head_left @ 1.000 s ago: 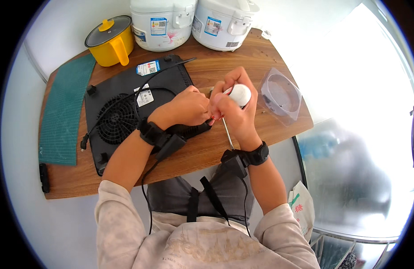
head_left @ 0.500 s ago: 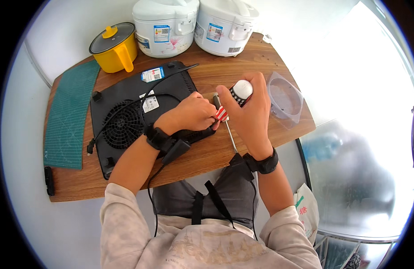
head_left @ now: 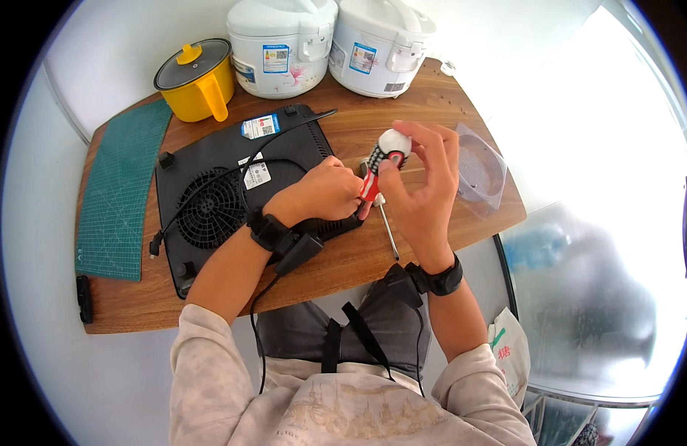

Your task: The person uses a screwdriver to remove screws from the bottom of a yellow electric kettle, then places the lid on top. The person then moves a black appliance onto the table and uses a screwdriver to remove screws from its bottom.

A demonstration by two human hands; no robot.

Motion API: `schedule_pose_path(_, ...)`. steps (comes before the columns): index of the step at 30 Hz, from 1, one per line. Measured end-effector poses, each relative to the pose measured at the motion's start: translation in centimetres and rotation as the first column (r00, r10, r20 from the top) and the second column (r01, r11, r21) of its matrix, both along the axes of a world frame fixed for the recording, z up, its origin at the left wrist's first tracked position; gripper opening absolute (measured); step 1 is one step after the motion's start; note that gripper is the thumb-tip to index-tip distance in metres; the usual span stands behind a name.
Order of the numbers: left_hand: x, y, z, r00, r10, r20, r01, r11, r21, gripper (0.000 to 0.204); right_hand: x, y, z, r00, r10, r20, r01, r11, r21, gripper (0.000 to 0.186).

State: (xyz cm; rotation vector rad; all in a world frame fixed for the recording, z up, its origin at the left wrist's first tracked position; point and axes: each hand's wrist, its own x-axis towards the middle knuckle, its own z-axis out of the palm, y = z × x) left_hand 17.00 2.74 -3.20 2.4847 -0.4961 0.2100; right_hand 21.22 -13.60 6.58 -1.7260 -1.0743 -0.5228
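Observation:
My left hand (head_left: 330, 189) is closed in a fist over the right front edge of a black induction cooker (head_left: 209, 160), which lies underside up with its fan grille showing. Its curled fingers hold the red lower end of a short, thick handle-like piece (head_left: 371, 181), striped red and white, patterned black and white, with a rounded white top. My right hand (head_left: 425, 186) grips the upper part between thumb and fingertips, the piece tilted to the right. What its lower end meets is hidden by my left fist. Behind it lies a screwdriver, its metal shaft (head_left: 388, 230) pointing toward me.
Two white rice cookers (head_left: 282, 52) and a yellow pot (head_left: 198, 89) with a lid stand at the back. A green cutting mat (head_left: 120, 201) lies left. A clear plastic lid (head_left: 483, 171) is at the right edge. The black power cord (head_left: 209, 178) crosses the cooker.
My right hand's fingers have loosened and spread, and more of the patterned piece shows. My left hand stays closed at its lower end. The whole view has shifted slightly.

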Motion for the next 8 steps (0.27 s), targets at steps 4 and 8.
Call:
schedule_pose_path(4,-0.05,0.42,-0.09,0.996,-0.023,-0.092,0.011,0.991,-0.134,0.021,-0.38,0.13,-0.21,0.988,0.081,-0.132,-0.081,0.997,0.005,0.035)
schedule_pose_path(8,-0.05,0.04,0.25,0.998,0.0,-0.063,0.001,1.0,0.015,0.021,-0.04,-0.32,-0.08,0.834,0.296,-0.466,-0.269,0.955,0.126,0.039)
